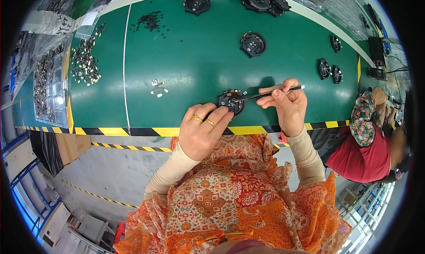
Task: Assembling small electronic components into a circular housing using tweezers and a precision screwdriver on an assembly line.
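Observation:
Near the front edge of the green table lies a round black watch-case-like housing (pixel 231 101) with small parts inside. My left hand (pixel 204 125), with rings on its fingers, presses down on the housing's left and near side and steadies it. In my right hand (pixel 287 104) a pair of dark tweezers (pixel 270 93) is pinched, slanting leftward. The tips of the tweezers reach the housing's inside; whether they grip a part is too small to tell. Left of my hands lies a little group of small connector pieces (pixel 158 88).
Another round black housing (pixel 253 44) lies farther back, with several along the far edge. A few smaller housings (pixel 324 68) sit at right. Tiny black pieces (pixel 149 21), a pile of connectors (pixel 86 63) and a clear compartment box (pixel 52 85) are left. A person (pixel 365 152) sits at right.

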The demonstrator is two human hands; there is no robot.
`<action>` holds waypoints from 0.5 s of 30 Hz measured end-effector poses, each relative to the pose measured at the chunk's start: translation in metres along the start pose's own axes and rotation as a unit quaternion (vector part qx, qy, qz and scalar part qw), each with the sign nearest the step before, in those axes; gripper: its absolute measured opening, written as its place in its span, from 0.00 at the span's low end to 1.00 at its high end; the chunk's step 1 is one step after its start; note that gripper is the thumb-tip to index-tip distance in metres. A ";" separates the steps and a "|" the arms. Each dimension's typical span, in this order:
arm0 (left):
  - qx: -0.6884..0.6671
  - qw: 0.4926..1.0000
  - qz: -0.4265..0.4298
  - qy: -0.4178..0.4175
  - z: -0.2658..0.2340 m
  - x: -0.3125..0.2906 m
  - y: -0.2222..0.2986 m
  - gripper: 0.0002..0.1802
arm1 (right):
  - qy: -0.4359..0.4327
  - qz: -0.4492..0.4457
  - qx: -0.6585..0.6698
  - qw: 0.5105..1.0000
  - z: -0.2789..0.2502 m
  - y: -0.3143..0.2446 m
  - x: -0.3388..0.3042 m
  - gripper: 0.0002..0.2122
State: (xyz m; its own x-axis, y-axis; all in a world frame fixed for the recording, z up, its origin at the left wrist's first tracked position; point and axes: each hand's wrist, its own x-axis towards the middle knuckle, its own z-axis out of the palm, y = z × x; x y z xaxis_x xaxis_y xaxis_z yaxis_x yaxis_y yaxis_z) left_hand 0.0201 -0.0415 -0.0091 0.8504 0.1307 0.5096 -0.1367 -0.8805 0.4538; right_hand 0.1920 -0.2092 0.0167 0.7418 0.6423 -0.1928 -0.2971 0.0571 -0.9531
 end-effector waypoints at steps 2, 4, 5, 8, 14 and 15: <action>-0.001 1.000 -0.001 -0.001 -0.001 0.001 0.000 0.17 | -0.007 0.005 -0.003 1.000 0.000 -0.001 0.001 0.07; -0.001 1.000 -0.003 -0.002 -0.001 0.000 0.000 0.18 | -0.016 0.012 -0.005 1.000 0.001 -0.002 0.000 0.07; -0.001 1.000 -0.003 -0.003 -0.001 -0.001 0.000 0.18 | -0.017 0.016 -0.010 1.000 0.001 -0.002 0.001 0.07; 0.001 1.000 -0.004 -0.005 -0.001 -0.001 0.001 0.18 | -0.014 0.021 -0.016 1.000 0.003 -0.003 0.001 0.07; 0.003 1.000 -0.006 -0.005 0.000 -0.001 0.001 0.18 | -0.002 0.024 -0.021 0.999 0.005 -0.005 0.002 0.08; 0.006 1.000 -0.006 -0.004 0.000 -0.001 0.001 0.18 | 0.000 0.031 -0.022 0.999 0.006 -0.006 0.002 0.08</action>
State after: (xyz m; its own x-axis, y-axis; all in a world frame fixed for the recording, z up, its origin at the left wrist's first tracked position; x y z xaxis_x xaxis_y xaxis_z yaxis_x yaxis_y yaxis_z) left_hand 0.0190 -0.0426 -0.0096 0.8563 0.1372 0.4980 -0.1207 -0.8843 0.4511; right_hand 0.1918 -0.2039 0.0232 0.7233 0.6430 -0.2519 -0.3160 -0.0162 -0.9486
